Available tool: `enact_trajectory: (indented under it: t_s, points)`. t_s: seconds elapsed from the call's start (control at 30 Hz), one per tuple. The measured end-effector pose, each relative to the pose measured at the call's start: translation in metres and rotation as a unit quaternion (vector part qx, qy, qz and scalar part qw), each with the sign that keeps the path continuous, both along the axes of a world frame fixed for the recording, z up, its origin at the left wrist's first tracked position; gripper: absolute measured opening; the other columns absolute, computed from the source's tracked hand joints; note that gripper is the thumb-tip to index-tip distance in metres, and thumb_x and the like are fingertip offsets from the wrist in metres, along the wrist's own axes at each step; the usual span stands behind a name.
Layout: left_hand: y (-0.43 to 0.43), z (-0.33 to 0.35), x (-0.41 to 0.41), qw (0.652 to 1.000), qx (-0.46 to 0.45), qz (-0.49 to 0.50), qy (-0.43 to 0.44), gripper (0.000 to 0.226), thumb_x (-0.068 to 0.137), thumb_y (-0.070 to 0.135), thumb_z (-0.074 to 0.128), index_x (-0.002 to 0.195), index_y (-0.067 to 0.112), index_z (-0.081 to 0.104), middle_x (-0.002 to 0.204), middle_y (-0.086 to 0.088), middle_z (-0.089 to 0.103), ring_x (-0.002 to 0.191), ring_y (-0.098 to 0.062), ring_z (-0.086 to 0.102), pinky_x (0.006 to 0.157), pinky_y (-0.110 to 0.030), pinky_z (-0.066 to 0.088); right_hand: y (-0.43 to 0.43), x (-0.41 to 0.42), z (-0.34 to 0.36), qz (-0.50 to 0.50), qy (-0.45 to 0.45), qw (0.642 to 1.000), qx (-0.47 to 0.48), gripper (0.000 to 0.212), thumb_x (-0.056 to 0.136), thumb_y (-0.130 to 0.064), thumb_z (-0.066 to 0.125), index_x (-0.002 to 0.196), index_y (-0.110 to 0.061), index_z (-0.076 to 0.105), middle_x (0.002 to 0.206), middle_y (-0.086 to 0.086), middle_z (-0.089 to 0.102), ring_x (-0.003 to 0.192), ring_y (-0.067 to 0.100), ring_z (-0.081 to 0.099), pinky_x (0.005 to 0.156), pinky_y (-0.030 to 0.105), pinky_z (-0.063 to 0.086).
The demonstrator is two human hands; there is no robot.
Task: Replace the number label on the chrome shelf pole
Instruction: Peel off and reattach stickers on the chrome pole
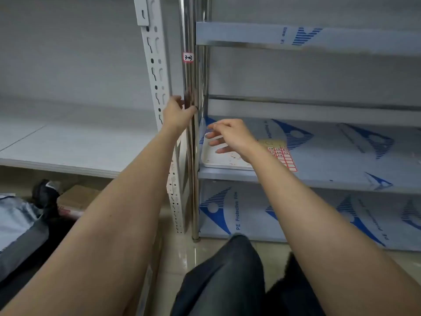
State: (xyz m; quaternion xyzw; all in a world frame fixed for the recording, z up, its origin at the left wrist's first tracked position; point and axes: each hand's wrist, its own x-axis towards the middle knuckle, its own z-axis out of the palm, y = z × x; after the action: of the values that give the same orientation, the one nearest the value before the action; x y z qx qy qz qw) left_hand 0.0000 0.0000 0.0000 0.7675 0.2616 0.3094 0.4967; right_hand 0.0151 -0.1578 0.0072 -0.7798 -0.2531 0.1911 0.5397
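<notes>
Our left hand (177,113) wraps fingers round chrome pole (187,33), below number label (188,57). Right hand (230,136) over white tray (218,161), fingers half-spread; we cannot tell if pinching anything.

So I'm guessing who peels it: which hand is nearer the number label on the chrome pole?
Left. The left hand grips the chrome pole directly below the label; the right hand is lower and off to the right, above the white tray.
</notes>
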Motion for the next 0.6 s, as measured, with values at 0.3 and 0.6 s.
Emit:
enact_trajectory:
  t_s: [0.3,0.6]
  points:
    - [0.002,0.003,0.002,0.998,0.022,-0.053,0.001,0.044,0.091,0.022,0.057,0.131,0.008,0.047,0.125,-0.01,0.057,0.114,-0.025,0.054,0.096,-0.032,0.043,-0.025,-0.019,0.009,-0.03,-0.049,0.998,0.035,0.018,0.099,-0.023,0.046,0.102,-0.019,0.063,0.097,0.002,0.068,0.081,0.013,0.065,0.075,0.034,0.057]
    - [0.014,-0.011,0.015,0.998,0.038,-0.047,-0.029,0.042,0.092,0.025,0.059,0.129,0.008,0.048,0.124,-0.009,0.059,0.114,-0.024,0.055,0.101,-0.036,0.042,0.029,0.015,0.018,-0.083,-0.083,0.987,0.111,0.024,0.097,-0.013,0.048,0.12,-0.016,0.057,0.103,-0.002,0.062,0.086,0.012,0.06,0.075,0.034,0.057]
